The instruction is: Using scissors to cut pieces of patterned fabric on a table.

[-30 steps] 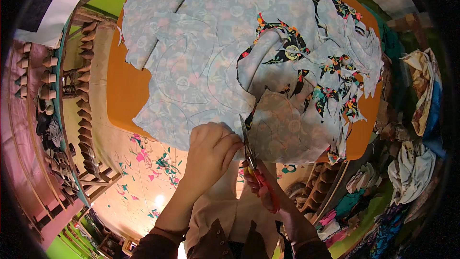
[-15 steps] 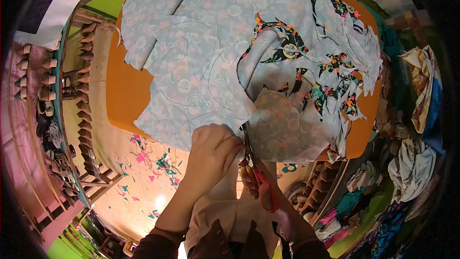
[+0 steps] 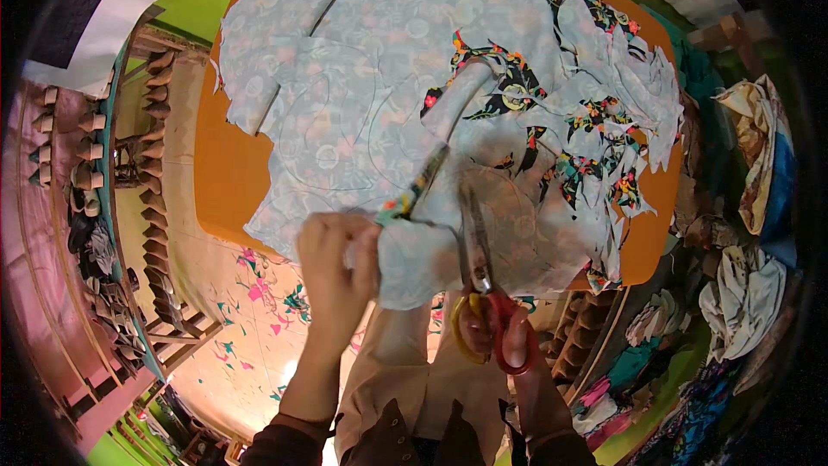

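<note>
A large floral cloth [image 3: 345, 121] lies pale side up, with curved lines drawn on it and its black printed side showing along folds and cut edges. At the near edge, my left hand [image 3: 335, 250] pinches the cloth, lifting a strip so that its printed side shows. From that hand a pale flap [image 3: 418, 263] hangs over the edge. My right hand [image 3: 516, 336] has its fingers through the yellow and red handles of the scissors [image 3: 476, 246]. Their blades point away from me, just right of the flap; blur hides how far apart they are.
Under the cloth is an orange table [image 3: 228, 181]. Cut strips of floral cloth [image 3: 608, 138] are heaped at its right side. Small coloured scraps [image 3: 293, 302] litter the floor. Racks of shoe-shaped forms [image 3: 153, 181] stand left, and piled fabrics [image 3: 746, 302] lie right.
My left hand has moved left, pulling the cloth edge with it and turning up a printed strip. The scissors have shifted right, away from my left hand.
</note>
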Motion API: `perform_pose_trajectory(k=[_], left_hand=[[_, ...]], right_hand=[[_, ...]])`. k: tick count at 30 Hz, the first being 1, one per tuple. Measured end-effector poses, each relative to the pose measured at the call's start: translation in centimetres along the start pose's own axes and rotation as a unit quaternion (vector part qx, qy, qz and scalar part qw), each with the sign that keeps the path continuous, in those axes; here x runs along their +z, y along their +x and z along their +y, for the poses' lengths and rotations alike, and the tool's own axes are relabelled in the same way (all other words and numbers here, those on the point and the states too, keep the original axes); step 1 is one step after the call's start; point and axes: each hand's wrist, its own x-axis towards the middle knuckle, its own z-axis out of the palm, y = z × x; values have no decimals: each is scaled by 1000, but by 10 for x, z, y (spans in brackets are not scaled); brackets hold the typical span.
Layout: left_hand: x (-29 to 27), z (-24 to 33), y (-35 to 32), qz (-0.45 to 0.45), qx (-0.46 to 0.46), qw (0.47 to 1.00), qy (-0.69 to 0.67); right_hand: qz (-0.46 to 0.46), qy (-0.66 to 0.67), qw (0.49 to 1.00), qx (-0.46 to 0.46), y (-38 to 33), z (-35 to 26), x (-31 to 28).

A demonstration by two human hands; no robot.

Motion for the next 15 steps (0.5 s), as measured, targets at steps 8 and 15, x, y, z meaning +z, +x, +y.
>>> perform_pose_trajectory(k=[8, 15], left_hand=[[-25, 3, 102, 220, 97, 965, 106], [24, 32, 108, 44, 224, 962, 149]], right_hand=[[0, -15, 999, -35, -7, -31, -17], [105, -4, 992, -68, -8, -33, -19]])
